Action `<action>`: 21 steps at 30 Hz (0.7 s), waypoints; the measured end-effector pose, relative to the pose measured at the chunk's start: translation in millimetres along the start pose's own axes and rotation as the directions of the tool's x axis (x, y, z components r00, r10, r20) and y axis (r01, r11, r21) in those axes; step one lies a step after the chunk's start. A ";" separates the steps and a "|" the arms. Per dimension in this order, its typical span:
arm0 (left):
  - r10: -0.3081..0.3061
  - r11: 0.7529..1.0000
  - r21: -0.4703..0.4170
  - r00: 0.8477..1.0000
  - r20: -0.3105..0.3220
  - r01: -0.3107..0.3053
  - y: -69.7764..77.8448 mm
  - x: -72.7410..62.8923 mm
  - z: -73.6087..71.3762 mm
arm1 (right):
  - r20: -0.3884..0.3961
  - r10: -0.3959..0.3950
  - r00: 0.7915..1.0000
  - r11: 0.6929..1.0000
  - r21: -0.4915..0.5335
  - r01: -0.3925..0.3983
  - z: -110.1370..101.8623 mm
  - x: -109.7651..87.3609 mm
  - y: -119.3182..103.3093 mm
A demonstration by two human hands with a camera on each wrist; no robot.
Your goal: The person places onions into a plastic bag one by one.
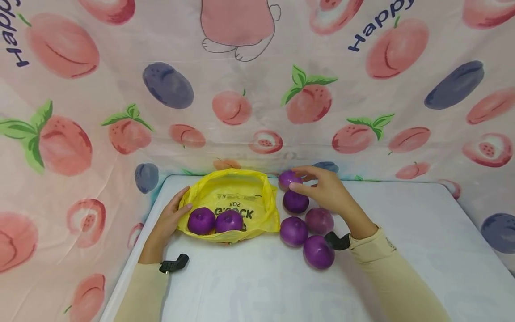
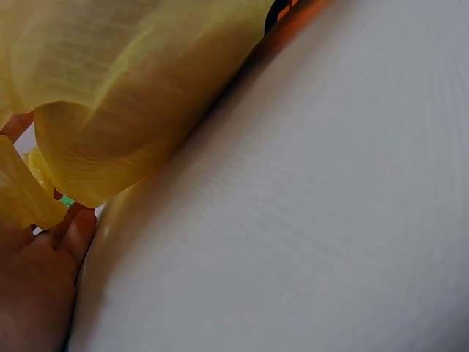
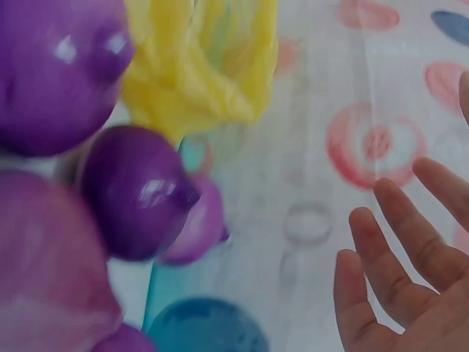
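1. Yellow bag (image 1: pixel 272 210) sits toward the left of the white table (image 1: pixel 241 286), mouth gaping, two purple onions (image 1: pixel 201 221) lying in it.
2. Five loose onions (image 1: pixel 294 231) are bunched just right of it.
3. Left hand's (image 1: pixel 166 220) got the bag's left rim between thumb and fingers.
4. Right hand's (image 1: pixel 325 188) fingers are spread right by the farthest loose onion, gripping nothing.
5. Fruit-print cloth (image 1: pixel 257 91) hangs behind everything.

Bag (image 1: pixel 272 201) crinkled plastic; onions (image 1: pixel 294 231) smooth, mostly glossy; sleeves (image 1: pixel 402 277) matt cloth
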State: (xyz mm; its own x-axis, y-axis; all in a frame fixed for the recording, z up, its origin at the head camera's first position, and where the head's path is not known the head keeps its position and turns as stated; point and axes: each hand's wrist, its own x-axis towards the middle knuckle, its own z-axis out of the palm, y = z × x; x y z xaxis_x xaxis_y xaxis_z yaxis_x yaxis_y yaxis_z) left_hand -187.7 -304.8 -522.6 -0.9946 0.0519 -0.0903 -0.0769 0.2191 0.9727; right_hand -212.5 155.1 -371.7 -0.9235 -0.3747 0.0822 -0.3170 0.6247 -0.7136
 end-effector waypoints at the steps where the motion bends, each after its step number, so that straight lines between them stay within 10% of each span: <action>1: -0.003 1.000 0.002 1.000 0.000 0.003 -0.1 0.4 0.3 | -0.013 0.012 1.000 1.000 -0.001 -0.012 -2.3 -1.6 4.4; 21: -0.012 1.000 -0.008 1.000 -0.014 0.012 1.6 -0.6 0.4 | -0.124 0.189 0.974 0.980 -0.037 -0.195 -21.3 -24.5 92.8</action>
State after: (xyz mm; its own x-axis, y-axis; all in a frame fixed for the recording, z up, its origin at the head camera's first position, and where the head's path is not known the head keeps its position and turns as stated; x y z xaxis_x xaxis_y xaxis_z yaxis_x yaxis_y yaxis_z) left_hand -187.3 -304.1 -521.1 -0.9945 0.0352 -0.0989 -0.0893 0.2122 0.9731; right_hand -223.8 236.8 -425.1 -0.9863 -0.1619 0.0311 -0.1384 0.7108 -0.6897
